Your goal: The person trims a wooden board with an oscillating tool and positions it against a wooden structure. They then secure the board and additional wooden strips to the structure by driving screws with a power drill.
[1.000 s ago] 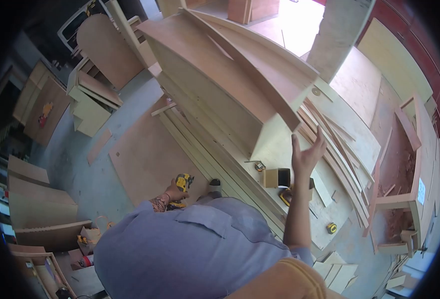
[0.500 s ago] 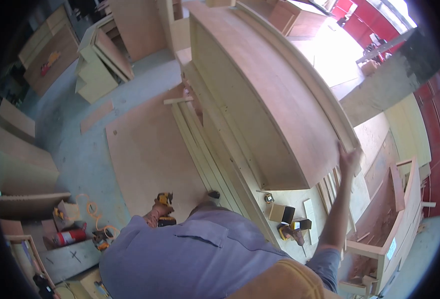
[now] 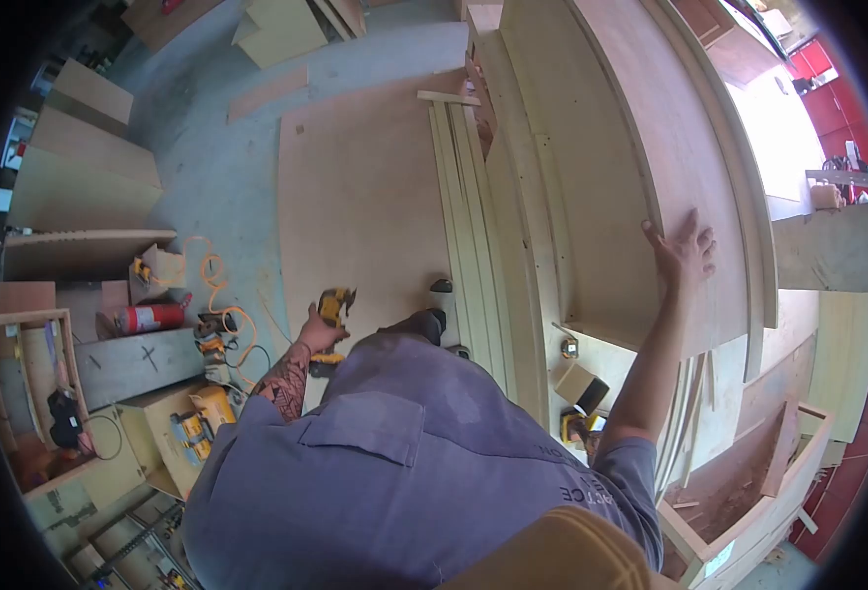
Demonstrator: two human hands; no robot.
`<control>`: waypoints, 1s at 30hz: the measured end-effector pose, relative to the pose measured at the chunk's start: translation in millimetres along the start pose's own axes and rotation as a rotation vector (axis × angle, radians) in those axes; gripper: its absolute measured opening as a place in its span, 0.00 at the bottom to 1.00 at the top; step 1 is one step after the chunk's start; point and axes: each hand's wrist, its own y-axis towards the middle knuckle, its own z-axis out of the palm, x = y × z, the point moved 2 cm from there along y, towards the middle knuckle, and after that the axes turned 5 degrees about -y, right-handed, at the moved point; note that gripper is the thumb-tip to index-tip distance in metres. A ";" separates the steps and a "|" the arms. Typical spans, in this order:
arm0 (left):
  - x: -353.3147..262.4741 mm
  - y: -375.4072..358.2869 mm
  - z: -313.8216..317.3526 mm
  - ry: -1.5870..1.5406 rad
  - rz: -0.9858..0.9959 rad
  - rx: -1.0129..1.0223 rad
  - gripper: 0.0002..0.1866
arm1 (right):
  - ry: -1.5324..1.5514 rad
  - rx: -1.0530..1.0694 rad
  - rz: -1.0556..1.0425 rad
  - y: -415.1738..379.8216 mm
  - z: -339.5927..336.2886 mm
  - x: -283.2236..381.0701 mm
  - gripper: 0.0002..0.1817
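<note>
My left hand (image 3: 326,332) is closed around the handle of a yellow-and-black cordless drill (image 3: 336,301), held low beside my left leg above the brown sheet. My right hand (image 3: 685,251) rests with fingers spread on the outer face of a large plywood cabinet (image 3: 670,147), near its edge. The cabinet lies on its side on a workbench. Past its near end, a second yellow power tool (image 3: 578,427) sits on the bench, partly hidden by my right arm. An open box (image 3: 579,385) and a tape measure (image 3: 569,348) are beside it.
Long wood strips (image 3: 463,236) lie along the bench beside a brown plywood sheet (image 3: 355,187) on the floor. To the left are an orange hose (image 3: 222,290), a red fire extinguisher (image 3: 149,317) and a tool-filled wooden box (image 3: 26,324). A wooden frame (image 3: 748,521) stands at right.
My right hand has left the cabinet's corner edge and now lies flat on its face. The view has turned downward. The drill is still in my left hand.
</note>
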 end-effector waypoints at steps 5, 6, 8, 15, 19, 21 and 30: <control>61.0 -10.7 -35.8 -0.052 -0.277 0.045 0.68 | -0.017 -0.020 -0.010 4.8 8.6 -6.6 0.69; 70.4 -11.4 -41.1 -0.060 -0.313 0.053 0.68 | -0.018 -0.039 0.000 5.9 8.1 -9.2 0.69; 82.4 -2.8 -47.8 -0.090 -0.365 0.065 0.67 | -0.012 0.028 -0.014 7.9 5.1 -12.3 0.70; 55.2 101.3 -103.9 -0.179 -0.380 0.098 0.65 | 0.104 0.171 0.064 19.4 -9.0 -14.2 0.73; 4.0 178.0 -159.6 -0.212 -0.348 0.103 0.64 | 0.090 0.424 0.275 75.4 -22.4 29.5 0.73; -34.9 216.2 -194.1 -0.216 -0.315 0.091 0.64 | -0.067 0.185 0.307 94.4 -48.2 107.8 0.72; -172.5 425.9 -285.1 -0.245 -0.121 0.050 0.66 | 0.229 -0.014 -0.086 301.8 -53.8 362.0 0.66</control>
